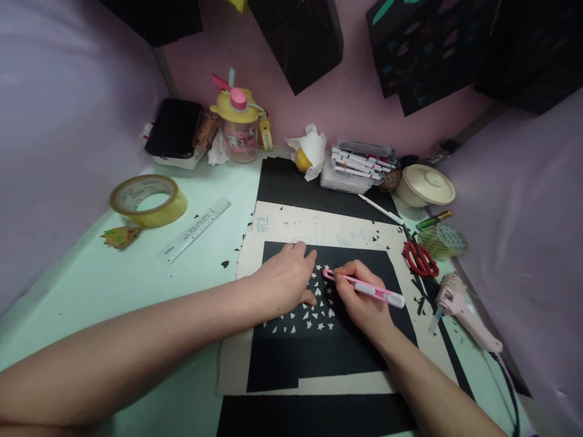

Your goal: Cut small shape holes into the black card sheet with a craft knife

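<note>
**Both hands on a black sheet full of tiny cut-out shapes**

So the black sheet is lying on a pale board in the middle of the mint-green counter. It's got a cluster of little stars, hearts and triangles in it, showing pale against the black.

Left hand is palm down on the sheet, thumb and fingers apart, with nothing gripped. Its thumb is right beside the shapes. Right hand is clamped on a slim pink cutter, fingers closed near the front end, which is down at the upper stars. The back end sticks out past the hand to the right. Can't make out the blade from here.

Over on the left there's a fat roll of yellowish tape and a clear ruler lying at an angle. On the right you've got red-handled scissors, a pale glue gun and black scraps scattered around them.

Along the back: a cup with a yellow lid, a clear box of pens and a cream lidded bowl, plus one white pen lying loose in front of the box.
</note>
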Action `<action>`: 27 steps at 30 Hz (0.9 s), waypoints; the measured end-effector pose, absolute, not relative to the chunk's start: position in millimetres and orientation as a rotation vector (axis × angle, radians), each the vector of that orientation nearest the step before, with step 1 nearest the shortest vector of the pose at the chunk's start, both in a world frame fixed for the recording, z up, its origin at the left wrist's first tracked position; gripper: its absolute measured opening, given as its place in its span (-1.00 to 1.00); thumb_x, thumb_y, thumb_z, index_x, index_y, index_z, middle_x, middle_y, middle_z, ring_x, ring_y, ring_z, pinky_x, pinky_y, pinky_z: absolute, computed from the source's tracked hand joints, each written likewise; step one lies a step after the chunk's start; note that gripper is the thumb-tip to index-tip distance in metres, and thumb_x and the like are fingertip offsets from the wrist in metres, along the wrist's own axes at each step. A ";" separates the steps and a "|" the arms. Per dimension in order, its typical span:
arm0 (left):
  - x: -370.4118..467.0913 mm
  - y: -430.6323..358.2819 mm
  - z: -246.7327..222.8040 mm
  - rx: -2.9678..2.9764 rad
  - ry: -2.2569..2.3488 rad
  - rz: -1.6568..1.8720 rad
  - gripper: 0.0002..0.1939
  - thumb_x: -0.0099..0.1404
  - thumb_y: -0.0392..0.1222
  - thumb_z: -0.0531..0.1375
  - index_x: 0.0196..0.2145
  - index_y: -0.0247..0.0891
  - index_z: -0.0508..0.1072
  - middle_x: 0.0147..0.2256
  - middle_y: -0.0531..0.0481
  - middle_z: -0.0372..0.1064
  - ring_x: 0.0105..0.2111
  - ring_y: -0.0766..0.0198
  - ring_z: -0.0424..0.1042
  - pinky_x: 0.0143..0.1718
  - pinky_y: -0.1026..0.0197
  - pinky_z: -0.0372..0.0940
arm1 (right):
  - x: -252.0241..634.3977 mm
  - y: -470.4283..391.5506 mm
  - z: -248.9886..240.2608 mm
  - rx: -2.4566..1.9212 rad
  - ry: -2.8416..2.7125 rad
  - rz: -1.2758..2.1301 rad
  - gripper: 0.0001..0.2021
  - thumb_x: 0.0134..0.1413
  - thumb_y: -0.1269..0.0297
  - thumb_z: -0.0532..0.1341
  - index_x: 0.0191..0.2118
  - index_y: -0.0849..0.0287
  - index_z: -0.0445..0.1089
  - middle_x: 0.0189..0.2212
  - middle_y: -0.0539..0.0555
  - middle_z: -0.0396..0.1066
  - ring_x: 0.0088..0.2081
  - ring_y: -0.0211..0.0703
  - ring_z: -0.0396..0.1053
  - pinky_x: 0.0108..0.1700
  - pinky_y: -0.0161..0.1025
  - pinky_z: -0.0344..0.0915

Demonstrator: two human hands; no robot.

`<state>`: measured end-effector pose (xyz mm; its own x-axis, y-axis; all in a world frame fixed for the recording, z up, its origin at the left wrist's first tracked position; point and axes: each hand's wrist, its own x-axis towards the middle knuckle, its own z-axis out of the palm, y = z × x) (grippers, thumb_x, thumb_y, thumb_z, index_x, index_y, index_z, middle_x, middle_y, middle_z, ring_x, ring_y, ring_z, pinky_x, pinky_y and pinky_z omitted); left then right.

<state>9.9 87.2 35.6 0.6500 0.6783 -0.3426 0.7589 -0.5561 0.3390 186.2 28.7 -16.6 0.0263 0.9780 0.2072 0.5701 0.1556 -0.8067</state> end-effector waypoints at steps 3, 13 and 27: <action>10.4 87.3 35.0 2.409 1.124 -0.235 -0.15 0.11 0.04 0.28 0.21 -0.49 0.12 0.02 -0.34 0.19 0.01 -0.09 0.21 -0.02 0.08 0.20 | 187.5 28.8 -17.3 -1.541 -1.589 0.642 -0.91 0.10 0.38 0.15 -0.42 0.14 0.34 -0.51 -0.03 0.37 -0.48 -0.25 0.29 -0.42 -0.31 0.20; 9.8 87.4 34.1 2.399 1.119 -0.236 -0.22 0.12 0.04 0.28 0.17 -0.45 0.18 -0.01 -0.31 0.19 -0.01 -0.07 0.21 -0.04 0.09 0.20 | 188.5 29.8 -19.0 -1.520 -1.610 0.743 -0.92 0.09 0.37 0.17 -0.41 0.14 0.35 -0.52 -0.04 0.37 -0.49 -0.25 0.28 -0.43 -0.31 0.19; 10.7 87.6 37.1 2.397 1.132 -0.235 -0.21 0.12 0.02 0.29 0.18 -0.46 0.17 0.00 -0.30 0.20 0.01 -0.07 0.21 -0.01 0.08 0.20 | 188.4 30.9 -17.3 -1.553 -1.559 0.742 -0.92 0.12 0.35 0.16 -0.40 0.14 0.34 -0.53 -0.05 0.35 -0.50 -0.26 0.26 -0.45 -0.32 0.18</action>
